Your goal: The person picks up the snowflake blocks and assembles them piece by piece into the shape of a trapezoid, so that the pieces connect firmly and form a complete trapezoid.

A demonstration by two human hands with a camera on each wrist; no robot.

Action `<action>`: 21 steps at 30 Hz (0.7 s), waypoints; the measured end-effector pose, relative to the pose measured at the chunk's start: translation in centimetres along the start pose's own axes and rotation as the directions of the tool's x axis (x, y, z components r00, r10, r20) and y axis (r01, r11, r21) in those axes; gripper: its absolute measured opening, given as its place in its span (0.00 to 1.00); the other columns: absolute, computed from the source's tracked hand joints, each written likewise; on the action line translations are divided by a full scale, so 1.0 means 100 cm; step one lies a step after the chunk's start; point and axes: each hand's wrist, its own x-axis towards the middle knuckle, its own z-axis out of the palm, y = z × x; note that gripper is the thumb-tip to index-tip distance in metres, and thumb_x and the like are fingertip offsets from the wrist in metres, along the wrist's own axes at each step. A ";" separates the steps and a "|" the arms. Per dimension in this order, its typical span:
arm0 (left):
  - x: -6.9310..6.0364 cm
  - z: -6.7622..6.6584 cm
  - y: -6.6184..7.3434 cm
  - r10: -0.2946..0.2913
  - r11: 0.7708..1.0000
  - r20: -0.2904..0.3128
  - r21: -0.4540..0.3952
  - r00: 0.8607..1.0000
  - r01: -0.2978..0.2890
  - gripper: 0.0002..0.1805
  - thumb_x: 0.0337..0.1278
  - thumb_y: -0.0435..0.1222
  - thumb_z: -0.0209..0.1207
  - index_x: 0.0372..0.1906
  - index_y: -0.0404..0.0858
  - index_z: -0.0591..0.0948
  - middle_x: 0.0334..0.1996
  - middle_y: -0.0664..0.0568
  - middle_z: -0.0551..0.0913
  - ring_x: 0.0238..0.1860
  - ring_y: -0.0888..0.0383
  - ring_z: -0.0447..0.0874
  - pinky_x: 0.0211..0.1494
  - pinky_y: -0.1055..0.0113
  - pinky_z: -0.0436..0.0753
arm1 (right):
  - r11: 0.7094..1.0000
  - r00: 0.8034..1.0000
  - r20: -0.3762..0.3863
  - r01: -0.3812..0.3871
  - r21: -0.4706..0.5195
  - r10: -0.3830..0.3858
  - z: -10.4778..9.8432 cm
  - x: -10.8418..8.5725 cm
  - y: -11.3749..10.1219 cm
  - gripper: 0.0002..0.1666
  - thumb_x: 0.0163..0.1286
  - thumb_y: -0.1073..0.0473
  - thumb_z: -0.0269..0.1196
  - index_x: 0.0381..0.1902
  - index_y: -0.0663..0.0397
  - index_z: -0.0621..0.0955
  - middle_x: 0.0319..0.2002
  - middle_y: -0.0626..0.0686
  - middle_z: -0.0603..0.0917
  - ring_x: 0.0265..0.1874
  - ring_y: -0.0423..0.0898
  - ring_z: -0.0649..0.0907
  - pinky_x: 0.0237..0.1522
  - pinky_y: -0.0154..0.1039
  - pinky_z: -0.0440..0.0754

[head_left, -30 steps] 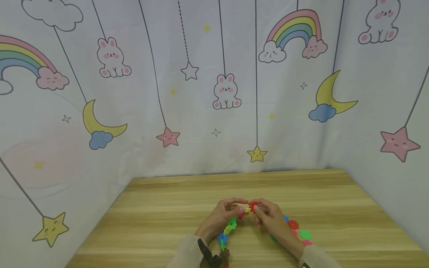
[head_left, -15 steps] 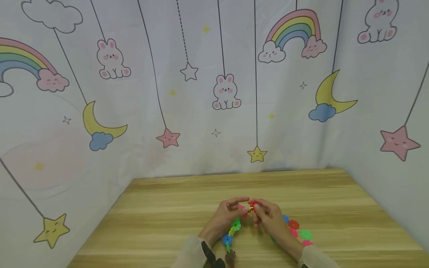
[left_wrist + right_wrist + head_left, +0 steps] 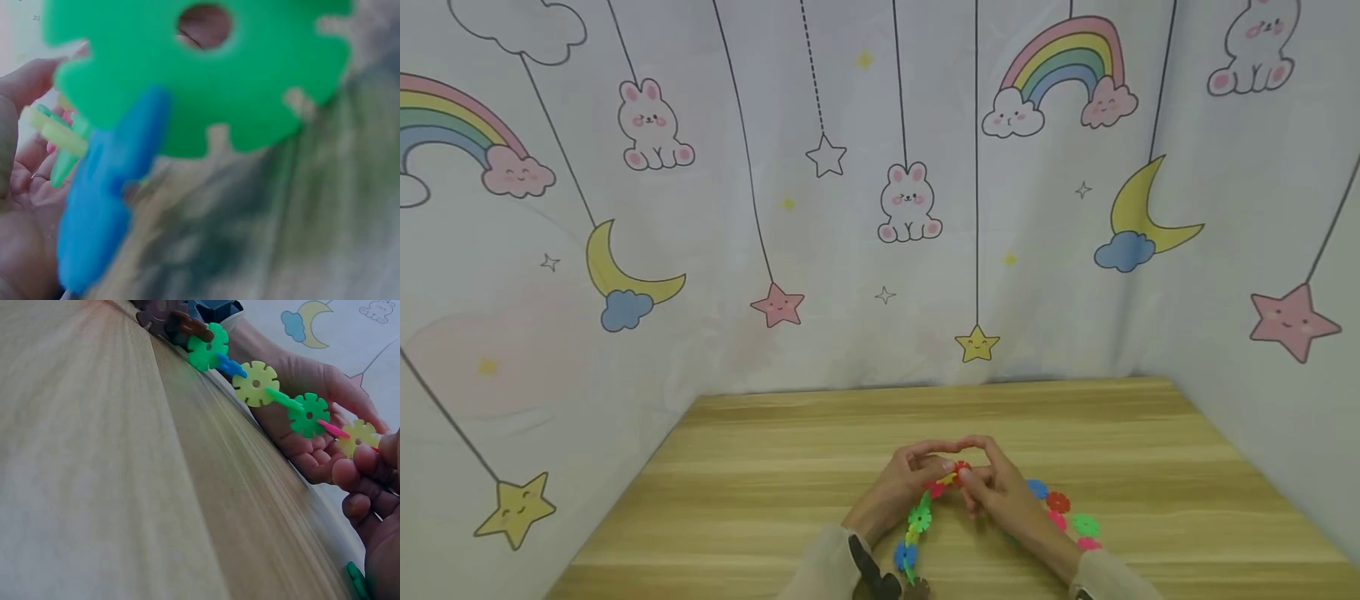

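A chain of interlocking notched plastic discs hangs from my left hand (image 3: 891, 490) in the head view. Its green disc (image 3: 920, 518) and blue disc (image 3: 905, 556) dangle beside the wrist. My left fingers pinch the upper end, near a pink disc (image 3: 934, 490) and a yellow disc (image 3: 946, 480). At the very end is a red disc (image 3: 961, 469), pinched by my right hand (image 3: 1006, 492). Both index fingers arch above it, tips close together. The right wrist view shows the yellow end disc (image 3: 359, 436) at my right fingertips, red mostly hidden. A green disc (image 3: 262, 94) fills the left wrist view.
Loose discs lie on the wooden table (image 3: 760, 467) right of my right forearm: a blue disc (image 3: 1037, 488), a red disc (image 3: 1058, 502), a green disc (image 3: 1086, 525) and pink ones, partly covered. A printed curtain (image 3: 850, 250) stands behind the table.
My right index finger has risen toward the left one. The red disc has shifted slightly left and down, and the hanging chain has swung a little.
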 end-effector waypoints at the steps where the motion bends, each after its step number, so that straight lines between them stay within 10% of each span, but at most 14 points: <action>1: 0.000 -0.001 -0.001 0.001 1.000 0.011 -0.004 1.000 -0.001 0.26 0.78 0.36 0.61 0.74 0.32 0.75 0.42 0.63 0.94 0.54 0.64 0.88 0.66 0.69 0.80 | 1.000 1.000 0.008 0.006 -0.014 -0.006 0.000 0.000 0.000 0.23 0.86 0.59 0.56 0.73 0.54 0.66 0.19 0.62 0.79 0.19 0.38 0.80 0.24 0.37 0.81; 7: 0.000 0.001 -0.001 -0.007 1.000 -0.044 0.002 0.999 0.007 0.25 0.74 0.34 0.63 0.71 0.29 0.78 0.32 0.66 0.90 0.42 0.66 0.86 0.54 0.70 0.81 | 0.986 0.990 -0.066 0.116 -0.121 -0.125 -0.013 0.003 0.008 0.19 0.83 0.65 0.59 0.66 0.66 0.71 0.20 0.59 0.80 0.17 0.43 0.80 0.26 0.37 0.82; 14: 0.000 0.001 -0.001 -0.020 0.999 -0.105 0.027 0.994 0.023 0.25 0.72 0.36 0.64 0.68 0.31 0.81 0.24 0.67 0.81 0.36 0.66 0.78 0.48 0.70 0.78 | 0.927 0.954 -0.270 0.024 -0.373 -0.133 -0.061 -0.003 0.015 0.11 0.75 0.68 0.67 0.53 0.59 0.82 0.32 0.50 0.89 0.31 0.33 0.82 0.34 0.32 0.81; 21: 0.001 -0.001 0.001 -0.013 0.999 -0.111 0.045 0.994 0.018 0.22 0.70 0.36 0.63 0.64 0.33 0.84 0.26 0.67 0.85 0.49 0.64 0.86 0.60 0.68 0.80 | 0.917 0.986 -0.155 -0.012 -0.398 -0.054 -0.090 -0.009 0.024 0.18 0.70 0.63 0.74 0.55 0.56 0.82 0.41 0.48 0.89 0.40 0.33 0.84 0.46 0.33 0.82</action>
